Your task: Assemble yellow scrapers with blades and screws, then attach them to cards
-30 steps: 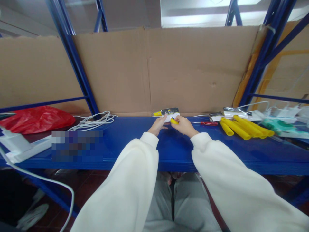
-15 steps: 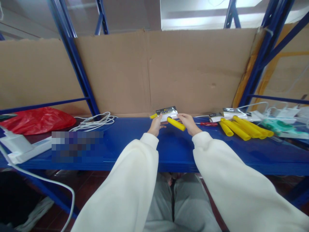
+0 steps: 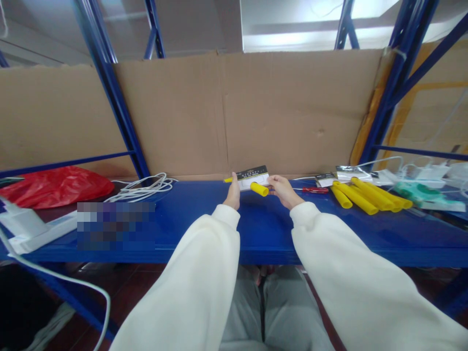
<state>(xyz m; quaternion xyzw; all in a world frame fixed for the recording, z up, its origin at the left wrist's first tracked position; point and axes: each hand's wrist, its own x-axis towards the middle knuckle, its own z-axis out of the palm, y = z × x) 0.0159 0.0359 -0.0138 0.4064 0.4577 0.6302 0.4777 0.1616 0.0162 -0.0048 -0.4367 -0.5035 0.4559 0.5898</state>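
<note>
A flat black-and-white packet [image 3: 253, 181] is held up over the blue tabletop. My left hand [image 3: 232, 193] grips its left edge, thumb pointing up. At the opposite edge my right hand [image 3: 285, 191] pinches the packet between thumb and fingers. A short yellow tube [image 3: 259, 189] sits against the packet's lower front, its end toward me; what supports it is hidden. Behind my left thumb a small yellow piece [image 3: 228, 180] pokes out. Just right of my right hand lies a screwdriver with a red handle [image 3: 315, 190].
Several yellow tubes [image 3: 360, 197] lie at right beside silver-and-black packets [image 3: 353, 173] and a green-and-white item [image 3: 420, 192]. On the left are a white cable coil [image 3: 146, 185], a red plastic bag [image 3: 69, 186] and a white power strip [image 3: 47, 229]. Cardboard [image 3: 292, 112] stands behind.
The yellow tube has swung from a slant toward the right to pointing more at me. The packet now faces me more squarely, and my left thumb is straighter.
</note>
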